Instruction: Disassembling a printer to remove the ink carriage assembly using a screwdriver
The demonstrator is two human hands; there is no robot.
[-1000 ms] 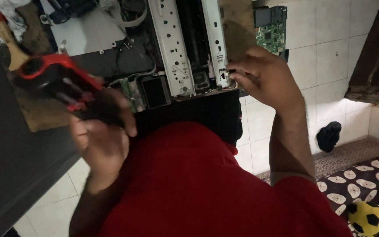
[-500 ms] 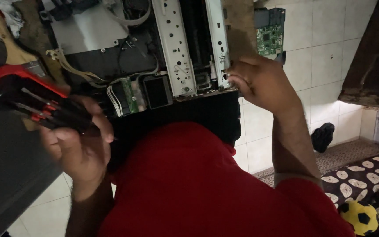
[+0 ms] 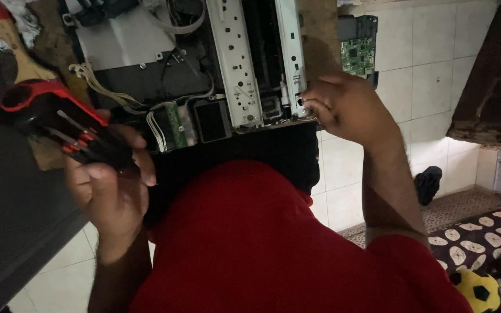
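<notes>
Screwdriver set point(image 3: 59, 124) in the left hand point(image 3: 108, 185), opened printer point(image 3: 204, 69) under the right hand point(image 3: 346, 107).

At the left, a red-and-black holder of small screwdrivers sits over the edge of the bench point(image 3: 47, 156), the left hand's fingers point(image 3: 140, 159) curled round its lower end. A wooden-handled brush point(image 3: 15, 49) lies above it. In the middle, the printer stands uncovered, with white wires, a small green board and pale metal rails showing. At its right corner the right hand's fingers point(image 3: 314, 107) are pressed together on the frame; whether they pinch a part cannot be told. A green circuit board point(image 3: 358, 52) lies beyond.
</notes>
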